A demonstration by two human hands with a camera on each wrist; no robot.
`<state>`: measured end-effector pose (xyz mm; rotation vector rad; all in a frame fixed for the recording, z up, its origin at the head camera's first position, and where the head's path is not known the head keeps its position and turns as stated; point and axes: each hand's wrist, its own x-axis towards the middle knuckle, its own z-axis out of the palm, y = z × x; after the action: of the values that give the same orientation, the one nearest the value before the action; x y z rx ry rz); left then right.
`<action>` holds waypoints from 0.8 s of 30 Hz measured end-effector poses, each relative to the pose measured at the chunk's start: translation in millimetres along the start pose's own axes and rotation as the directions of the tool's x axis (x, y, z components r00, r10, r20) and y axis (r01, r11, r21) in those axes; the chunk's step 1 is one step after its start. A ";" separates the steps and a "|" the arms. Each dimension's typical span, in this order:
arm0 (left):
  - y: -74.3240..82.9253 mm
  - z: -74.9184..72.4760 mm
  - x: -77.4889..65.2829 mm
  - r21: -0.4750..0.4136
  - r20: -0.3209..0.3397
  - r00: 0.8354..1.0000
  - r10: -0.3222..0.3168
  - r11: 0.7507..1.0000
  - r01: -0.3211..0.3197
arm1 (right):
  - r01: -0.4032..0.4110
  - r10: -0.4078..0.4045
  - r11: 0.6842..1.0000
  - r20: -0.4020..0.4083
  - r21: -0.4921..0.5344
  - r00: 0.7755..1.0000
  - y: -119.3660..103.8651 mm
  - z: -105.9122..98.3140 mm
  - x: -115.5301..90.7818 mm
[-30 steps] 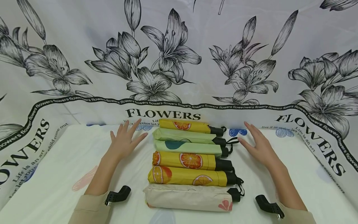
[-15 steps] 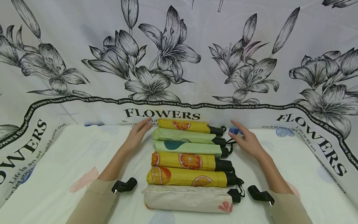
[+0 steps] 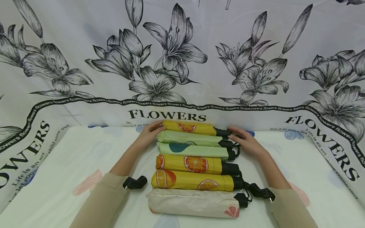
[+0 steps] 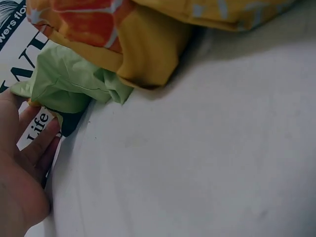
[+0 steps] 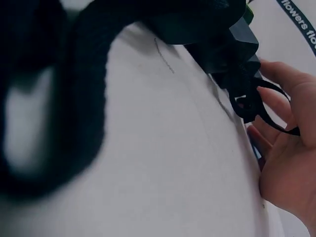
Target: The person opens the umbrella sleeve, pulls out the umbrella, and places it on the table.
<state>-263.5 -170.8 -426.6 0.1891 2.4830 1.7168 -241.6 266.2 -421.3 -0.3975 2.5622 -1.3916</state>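
Note:
Several folded umbrellas lie side by side on a white cloth, black handles to the right. Farthest back is a yellow umbrella [image 3: 196,129] with an orange-slice print. My left hand [image 3: 148,135] is at its left end, fingertips right against the fabric. At the other end, the fingertips of my right hand [image 3: 248,144] meet its black handle [image 3: 222,133]. In the right wrist view a black strap [image 5: 271,118] loops beside the fingers of that hand [image 5: 289,168]. The left wrist view shows my left hand [image 4: 22,182] with lightly bent fingers near a pale green umbrella end [image 4: 66,81].
Nearer me lie two pale green umbrellas [image 3: 185,136], two more yellow ones [image 3: 196,181] and a beige one [image 3: 191,202]. Wrist straps dangle from the handles on the right. A white flower-printed sheet [image 3: 211,79] rises directly behind the row.
Both hands have moved inward from the sides, from apart to the two ends of the farthest yellow umbrella. The umbrellas stay in place.

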 end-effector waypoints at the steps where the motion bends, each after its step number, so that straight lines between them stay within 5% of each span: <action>1: 0.3 0.8 0.3 -0.013 0.003 1.000 0.006 1.000 -0.006 | -0.006 0.006 1.000 0.002 0.003 1.000 -0.2 0.0 0.4; 8: -2.5 3.1 5.6 -0.114 -0.043 0.999 0.016 0.993 -0.020 | -0.015 0.015 1.000 -0.032 -0.005 0.999 -2.2 4.4 4.8; 17: -4.5 7.6 6.3 -0.062 -0.157 0.986 0.052 0.996 -0.063 | -0.015 0.015 1.000 -0.059 0.000 0.998 -1.6 8.0 3.8; 24: -3.5 8.4 4.3 -0.117 -0.199 0.979 0.039 0.991 -0.063 | -0.007 0.004 1.000 -0.077 -0.028 0.997 -3.9 8.8 3.6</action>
<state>-266.5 -163.5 -432.9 0.0752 2.5143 1.9923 -241.8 256.0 -422.9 -0.3479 2.6447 -1.3961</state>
